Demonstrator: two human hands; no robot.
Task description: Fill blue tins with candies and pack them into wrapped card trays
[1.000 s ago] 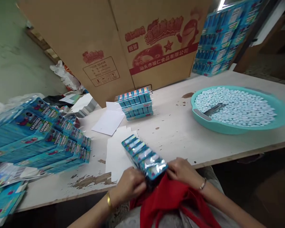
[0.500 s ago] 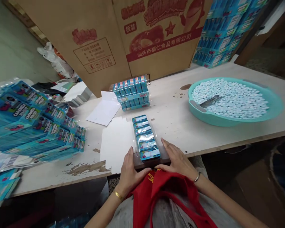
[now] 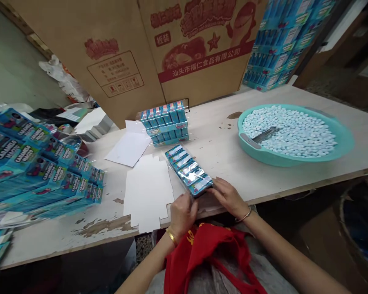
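Note:
A row of several small blue candy boxes (image 3: 189,170) lies in clear plastic wrap near the table's front edge, its near end turned to the right. My left hand (image 3: 182,212) is closed at the left of the near end, where the loose wrap gathers; its fingertips are partly hidden. The fingers of my right hand (image 3: 230,199) grip the near right corner of the pack. To the left of the pack lies a flat white die-cut card (image 3: 147,192). Beyond it stands a wrapped two-tier pack of blue boxes (image 3: 165,123).
A turquoise basin (image 3: 263,157) of pale blue candies with a metal scoop (image 3: 265,134) stands at the right. Stacked blue candy boxes (image 3: 46,171) crowd the left. A large cardboard carton (image 3: 147,53) closes off the back, beside more stacked packs (image 3: 272,45).
The wrapped row has turned, its near end swinging right. My left hand has gone from lying flat beside it to a closed grip, and my right hand has closed on the near corner.

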